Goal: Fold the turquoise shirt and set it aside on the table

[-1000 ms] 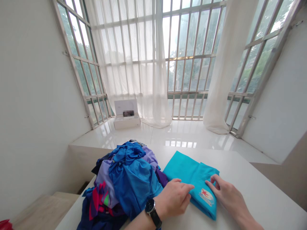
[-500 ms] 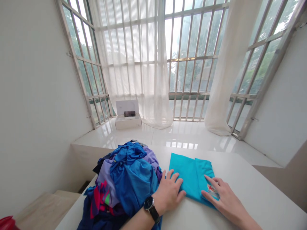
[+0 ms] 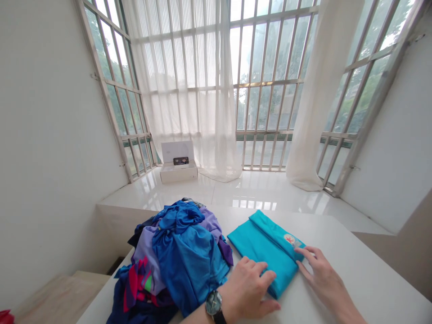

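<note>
Closest in, the left hand, wearing a dark-strapped watch, is hovering over or resting on the near-left edge of a turquoise folded garment; its grip is holding nothing — fingers loosely bent, thumb standing apart. The right hand is touching the garment's right corner with fingertips and thumb; cannot tell whether that grip is pinching cloth. The garment is lying on the white desk, a folded band running along its far side, a round red-and-white emblem showing near the right hand. Just left of it, a rumpled clothes pile is spreading — blue, lilac, purple, some pink and green. Farther off, a white box is sitting on a glossy ledge, its lid standing raised, a dark object showing inside. Behind, sheer curtains are hanging before barred windows.
</note>
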{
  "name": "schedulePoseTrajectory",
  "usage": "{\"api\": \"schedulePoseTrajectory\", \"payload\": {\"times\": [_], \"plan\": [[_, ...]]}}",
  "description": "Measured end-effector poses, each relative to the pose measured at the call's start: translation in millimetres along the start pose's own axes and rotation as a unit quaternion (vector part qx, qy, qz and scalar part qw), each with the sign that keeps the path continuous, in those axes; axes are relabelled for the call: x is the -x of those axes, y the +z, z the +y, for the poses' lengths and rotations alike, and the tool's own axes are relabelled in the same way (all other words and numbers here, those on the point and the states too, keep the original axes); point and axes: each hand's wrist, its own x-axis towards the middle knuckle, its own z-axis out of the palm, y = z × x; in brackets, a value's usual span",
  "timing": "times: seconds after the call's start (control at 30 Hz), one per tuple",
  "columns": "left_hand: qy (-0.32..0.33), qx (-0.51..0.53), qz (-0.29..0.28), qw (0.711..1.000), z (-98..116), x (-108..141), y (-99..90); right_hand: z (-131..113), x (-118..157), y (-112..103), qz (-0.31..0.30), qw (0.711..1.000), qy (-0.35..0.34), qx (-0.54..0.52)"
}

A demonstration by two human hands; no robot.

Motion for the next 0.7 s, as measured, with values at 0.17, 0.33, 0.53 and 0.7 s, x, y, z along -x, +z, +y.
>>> {"api": "schedulePoseTrajectory", "payload": {"times": [0.17, 0.33, 0.53, 0.7], "plan": [[0.19, 0.002, -0.028, 0.981, 14.7, -4.8, 2.5, -3.8, -0.6, 9.1, -0.044, 0.997, 0.012, -0.064], [0.138, 0.008, 0.005, 0.99, 10.9, 0.3, -11.5, -12.2, -1.6, 5.3, -0.108, 0.991, -0.003, -0.079], [0.049, 0.033, -0.021, 0.998, -7.6, 5.4, -11.1, -25.9, -1.6, -5.3, -0.129, 0.988, 0.019, -0.082], [0.048, 0.077, -0.038, 0.995, -7.1, -1.2, -14.4, -39.2, -2.5, -17.8, -0.117, 0.987, 0.013, -0.112]]}}
